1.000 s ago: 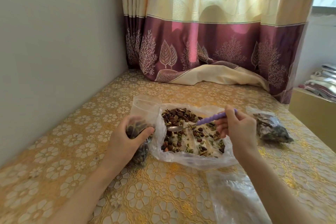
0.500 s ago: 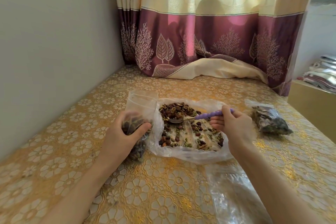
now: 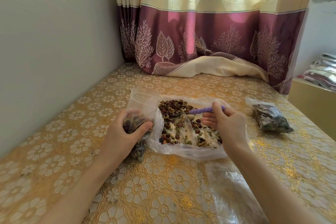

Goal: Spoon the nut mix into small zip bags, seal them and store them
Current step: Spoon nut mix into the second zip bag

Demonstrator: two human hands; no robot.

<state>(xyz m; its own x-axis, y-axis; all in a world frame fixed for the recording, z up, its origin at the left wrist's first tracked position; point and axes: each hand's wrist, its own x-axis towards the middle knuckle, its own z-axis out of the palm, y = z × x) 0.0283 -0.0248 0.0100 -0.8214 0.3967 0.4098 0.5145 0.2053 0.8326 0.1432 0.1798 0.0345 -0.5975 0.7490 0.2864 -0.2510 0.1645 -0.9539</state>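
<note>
A large clear plastic bag (image 3: 183, 152) lies open on the table with loose nut mix (image 3: 172, 107) spread inside it. My left hand (image 3: 123, 132) grips a small zip bag (image 3: 143, 102), partly filled and standing upright with its mouth open, just left of the big bag. My right hand (image 3: 229, 123) holds a spoon by its purple handle (image 3: 203, 110); the metal bowl reaches left into the nut pile. A filled small zip bag (image 3: 271, 120) lies at the right.
The table wears a gold floral cloth (image 3: 154, 187). Empty clear bags (image 3: 231, 187) lie near the front under my right forearm. A wall runs along the left, a purple and cream curtain (image 3: 200, 42) hangs behind, and folded cloths (image 3: 323, 71) sit far right.
The spoon has moved farther back into the heap of nuts at the far side of the big bag. My left hand keeps the small bag in place.
</note>
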